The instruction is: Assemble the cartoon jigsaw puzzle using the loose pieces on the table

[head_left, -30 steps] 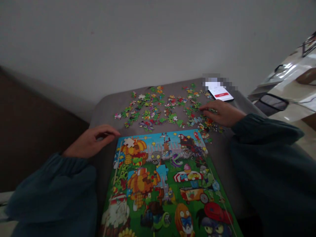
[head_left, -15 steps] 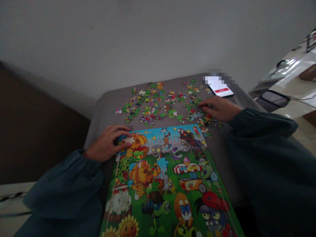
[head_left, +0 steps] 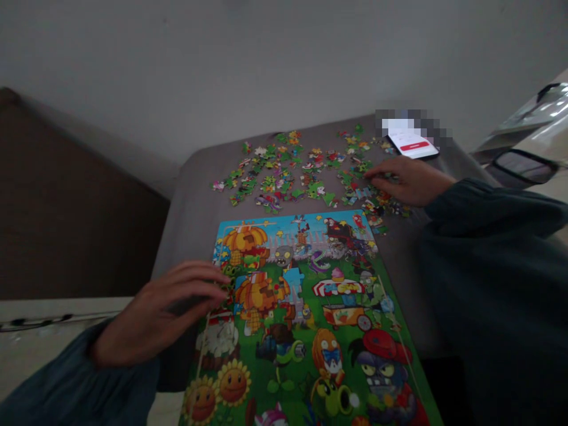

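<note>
A jigsaw board [head_left: 284, 370] with a bright cartoon picture lies in front of me. On its left half sits a joined patch of puzzle pieces [head_left: 260, 296] showing an orange pumpkin house. My left hand [head_left: 166, 307] hovers at the board's left edge, fingers curved and thumb apart, with no piece visible in it. Beyond the board, loose puzzle pieces [head_left: 317, 189] are spread over grey cloth. My right hand [head_left: 410, 180] rests at the right side of these pieces, index finger and thumb apart, fingertips beside green pieces; nothing shows between them.
A lit phone [head_left: 412, 142] lies at the far right corner of the grey cloth-covered surface [head_left: 186, 195]. A wall [head_left: 266, 71] rises behind it. A dark brown panel [head_left: 75, 207] stands on the left. Black-framed glasses [head_left: 523, 165] are at the right.
My left hand has drawn back toward me from the board's upper left corner; the pale piece at its fingertips is no longer seen. My right hand stays among the loose pieces. The view has shifted slightly.
</note>
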Available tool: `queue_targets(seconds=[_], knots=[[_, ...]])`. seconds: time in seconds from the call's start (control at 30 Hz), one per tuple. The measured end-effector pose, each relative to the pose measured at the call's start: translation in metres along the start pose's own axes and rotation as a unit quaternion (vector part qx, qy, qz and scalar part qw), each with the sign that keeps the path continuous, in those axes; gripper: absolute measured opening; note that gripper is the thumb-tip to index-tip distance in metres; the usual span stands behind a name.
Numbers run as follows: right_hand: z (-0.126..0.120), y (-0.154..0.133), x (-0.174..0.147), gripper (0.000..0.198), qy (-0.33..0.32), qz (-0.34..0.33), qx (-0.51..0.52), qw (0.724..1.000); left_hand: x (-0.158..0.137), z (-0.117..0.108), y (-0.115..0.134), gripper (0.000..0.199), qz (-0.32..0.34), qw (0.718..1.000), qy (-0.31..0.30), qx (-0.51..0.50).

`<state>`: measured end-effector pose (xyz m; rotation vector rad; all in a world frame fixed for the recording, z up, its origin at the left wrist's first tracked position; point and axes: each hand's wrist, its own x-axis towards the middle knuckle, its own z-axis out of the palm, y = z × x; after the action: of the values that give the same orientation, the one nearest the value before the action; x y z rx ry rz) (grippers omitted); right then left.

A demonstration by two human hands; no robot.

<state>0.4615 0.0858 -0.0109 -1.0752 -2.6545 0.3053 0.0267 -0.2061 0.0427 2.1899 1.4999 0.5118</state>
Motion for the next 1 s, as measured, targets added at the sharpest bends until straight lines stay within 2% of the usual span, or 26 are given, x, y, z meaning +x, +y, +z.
queue_targets(seconds=[0.13, 0.3, 0.5, 0.7, 0.83, 1.0], knots=[[0.001, 0.001, 0.001, 0.035, -0.001, -0.001, -0.001, 1.000, -0.021, 0.006, 0.011, 0.018, 0.032, 0.997, 0.002, 0.070], [0.002, 0.003, 0.001, 0.039, -0.023, 0.006, -0.004, 1.000, -0.026, 0.017, 0.015, 0.032, 0.078, 0.993, -0.021, 0.081], [0.000, 0.000, 0.002, 0.036, -0.032, 0.013, 0.003, 0.999, -0.022, 0.029, 0.015, 0.024, 0.084, 0.993, -0.004, 0.086], [-0.003, -0.006, 0.001, 0.036, -0.034, 0.037, 0.009, 0.999, -0.024, 0.031, 0.017, 0.020, 0.078, 0.989, -0.023, 0.123], [-0.006, -0.010, 0.000, 0.039, -0.039, 0.049, 0.014, 0.998, -0.029, 0.036, 0.017, 0.032, 0.102, 0.978, 0.004, 0.183], [-0.011, -0.018, -0.001, 0.047, -0.065, 0.066, 0.009, 0.996, -0.040, 0.037, 0.020, 0.034, 0.156, 0.956, -0.006, 0.249]])
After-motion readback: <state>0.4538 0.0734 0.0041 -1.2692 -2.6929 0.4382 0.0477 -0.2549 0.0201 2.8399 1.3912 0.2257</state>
